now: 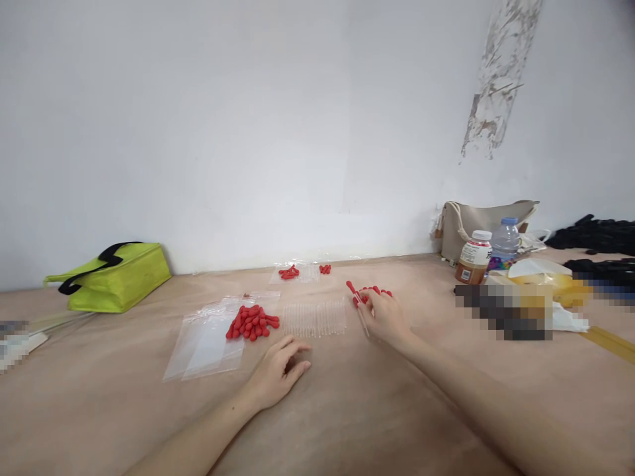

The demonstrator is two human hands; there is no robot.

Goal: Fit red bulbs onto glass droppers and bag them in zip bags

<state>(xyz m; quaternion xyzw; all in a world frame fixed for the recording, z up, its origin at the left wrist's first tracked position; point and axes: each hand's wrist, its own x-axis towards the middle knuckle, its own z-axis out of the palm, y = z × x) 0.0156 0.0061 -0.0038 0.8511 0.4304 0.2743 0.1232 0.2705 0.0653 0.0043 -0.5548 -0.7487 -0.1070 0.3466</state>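
Note:
My right hand (388, 318) pinches a dropper (350, 287) with a red rubber bulb and a thin clear tube, tilted over the table. Several more red bulbs (381, 291) lie just behind those fingers; whether tubes are attached is hidden. My left hand (278, 374) rests on the table with thumb and fingers apart, holding nothing. Ahead of it lies a row of thin clear tubes (314, 320), side by side. Left of the row, a heap of loose red bulbs (249, 322) lies partly on flat clear zip bags (206, 344).
Near the wall are a clear bag with red bulbs (289, 272) and a small red cluster (325, 269). A lime-green bag (119, 277) stands at left. At right are a grey bag (454, 228), a brown drink bottle (475, 258), a clear bottle (507, 241) and black items (598, 235).

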